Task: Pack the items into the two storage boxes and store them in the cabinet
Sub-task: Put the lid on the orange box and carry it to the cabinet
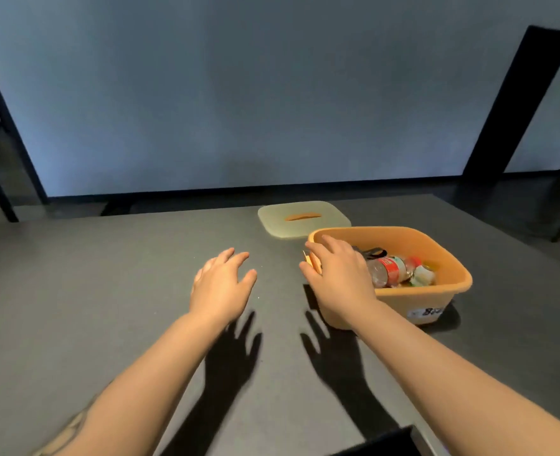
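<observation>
- Left hand [221,284]: grip wide, empty, above the desk [91,307].
- Lid [303,218]: off, far of the box.
- Right hand [336,274]: held a small orange item at the box's left rim.
- Orange storage box [436,297]: part-filled, bottle [389,269] inside; lidding and cabinet storage apparently remained.

Orange storage box [436,297] sits on the dark grey table [107,307], a white label with black marks on its front. Inside it, a clear bottle [390,269] with red cap and red-and-white label. Behind the box, a pale translucent lid [305,225] with an orange handle strip. Beyond, a blue-grey wall [239,93].
</observation>
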